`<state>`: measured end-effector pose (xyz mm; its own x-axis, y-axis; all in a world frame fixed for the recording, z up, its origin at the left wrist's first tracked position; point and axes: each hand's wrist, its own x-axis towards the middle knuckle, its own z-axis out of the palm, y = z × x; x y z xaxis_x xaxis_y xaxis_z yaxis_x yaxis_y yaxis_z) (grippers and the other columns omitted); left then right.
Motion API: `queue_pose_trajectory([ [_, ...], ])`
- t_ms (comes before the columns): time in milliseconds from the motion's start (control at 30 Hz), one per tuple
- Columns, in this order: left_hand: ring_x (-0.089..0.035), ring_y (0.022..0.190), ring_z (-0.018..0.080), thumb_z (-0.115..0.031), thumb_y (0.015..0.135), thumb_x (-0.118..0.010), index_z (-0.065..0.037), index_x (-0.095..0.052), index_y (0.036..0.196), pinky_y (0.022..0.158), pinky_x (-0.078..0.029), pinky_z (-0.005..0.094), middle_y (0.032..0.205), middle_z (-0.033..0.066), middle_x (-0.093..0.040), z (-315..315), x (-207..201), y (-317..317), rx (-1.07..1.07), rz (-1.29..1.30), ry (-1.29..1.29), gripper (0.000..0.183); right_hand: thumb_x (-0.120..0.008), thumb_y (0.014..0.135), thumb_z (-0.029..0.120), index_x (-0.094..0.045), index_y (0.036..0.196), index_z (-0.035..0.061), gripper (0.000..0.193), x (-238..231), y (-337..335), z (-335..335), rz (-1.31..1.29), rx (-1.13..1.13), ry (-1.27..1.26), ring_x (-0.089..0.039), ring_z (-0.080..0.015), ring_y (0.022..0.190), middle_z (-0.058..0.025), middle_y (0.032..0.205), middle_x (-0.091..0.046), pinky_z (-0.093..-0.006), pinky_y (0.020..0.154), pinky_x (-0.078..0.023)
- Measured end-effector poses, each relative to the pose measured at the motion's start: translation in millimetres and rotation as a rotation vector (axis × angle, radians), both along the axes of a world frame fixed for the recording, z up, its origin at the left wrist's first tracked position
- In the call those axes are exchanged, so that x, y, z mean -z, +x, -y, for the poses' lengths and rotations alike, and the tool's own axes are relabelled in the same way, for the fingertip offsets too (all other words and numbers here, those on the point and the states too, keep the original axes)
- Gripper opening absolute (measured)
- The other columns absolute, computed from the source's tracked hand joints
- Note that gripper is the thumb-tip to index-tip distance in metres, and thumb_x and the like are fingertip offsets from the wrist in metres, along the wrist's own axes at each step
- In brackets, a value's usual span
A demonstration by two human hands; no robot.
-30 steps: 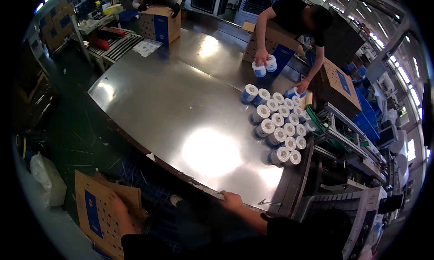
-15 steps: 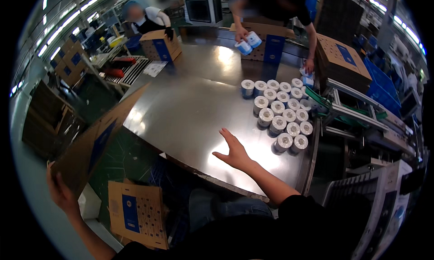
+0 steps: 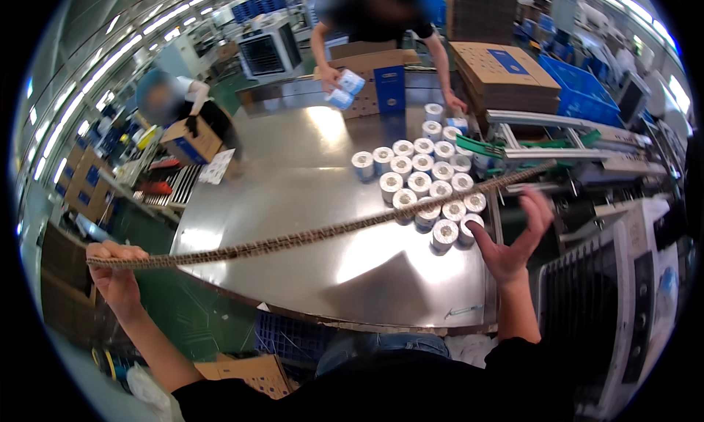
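A folded-flat cardboard carton (image 3: 315,239) is seen edge-on, stretching over the metal table from lower left to upper right. My left hand (image 3: 117,275) is closed on its left end, thumb and fingers pinching the edge. My right hand (image 3: 513,247) is open, fingers spread, below the board's right end and apart from it. Beyond and partly behind the board stands a cluster of white cylinders (image 3: 419,182) with shiny tops and blue-and-white sides; whether they are cans or rolls I cannot tell.
Across the metal table (image 3: 271,202), a co-worker holds two cylinders by an open carton (image 3: 389,88). Flat cartons (image 3: 499,66) are stacked at the far right, above a metal conveyor frame (image 3: 543,154). Another person handles a carton (image 3: 192,140) at left. Another carton (image 3: 253,374) lies below the table's near edge.
The carton board has swung up from the left side and now spans the table edge-on, my left hand still on it. My right hand has moved right and upright. The view has shifted.
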<state>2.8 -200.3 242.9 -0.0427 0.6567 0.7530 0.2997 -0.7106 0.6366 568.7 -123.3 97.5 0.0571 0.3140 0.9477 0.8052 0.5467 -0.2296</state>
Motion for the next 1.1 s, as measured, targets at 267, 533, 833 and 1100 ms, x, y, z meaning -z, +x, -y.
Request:
queue_pose_trajectory([
  [267, -0.065, 0.074, 0.0220, -0.009, 0.088, -0.066, -0.006, -0.051, 0.102, 0.071, -0.055, 0.0355, 0.085, 0.0106, -0.062, -132.5, 66.9, -24.7, 0.312, 0.062, -0.231, 0.021, -0.087, 0.057, 0.020, -0.064, 0.079, 0.0088, 0.034, -40.8, -25.9, 57.0, 0.227, 0.004, -0.467, -0.063, -0.0271, 0.067, -0.0054, 0.069, -0.062, -0.0384, 0.068, -0.048],
  [533, -0.037, 0.135, 0.0347, -0.008, 0.080, -0.069, -0.010, -0.047, 0.132, 0.112, -0.024, 0.0539, 0.140, 0.0124, -0.045, -177.1, 202.8, 19.0, -0.237, -0.905, -0.120, 0.057, -0.076, 0.073, 0.033, -0.061, 0.082, 0.0116, 0.027, 48.3, -156.2, 49.3, 0.391, 0.214, -0.913, -0.060, -0.0250, 0.069, -0.0028, 0.072, -0.060, -0.0374, 0.061, -0.044],
  [833, -0.045, 0.120, 0.0344, -0.007, 0.075, -0.053, -0.013, -0.062, 0.107, 0.093, -0.033, 0.0492, 0.124, 0.0081, -0.053, -183.7, 292.6, 8.7, -0.347, -0.666, 0.173, 0.034, -0.051, 0.089, 0.057, -0.054, 0.122, 0.0081, 0.058, 17.0, -149.6, -33.9, 0.491, 0.311, -1.312, -0.060, -0.0303, 0.102, -0.0127, 0.109, -0.063, -0.0448, 0.084, -0.044],
  [1100, -0.053, 0.098, 0.0280, -0.010, 0.091, -0.047, -0.013, -0.068, 0.086, 0.088, -0.043, 0.0428, 0.100, 0.0069, -0.059, -193.8, 268.8, -0.8, -0.246, -0.348, 0.212, 0.021, -0.051, 0.092, 0.054, -0.048, 0.132, 0.0090, 0.061, 18.7, -147.7, -66.3, 0.386, 0.111, -1.548, -0.050, -0.0368, 0.121, -0.0167, 0.132, -0.053, -0.0426, 0.099, -0.042],
])
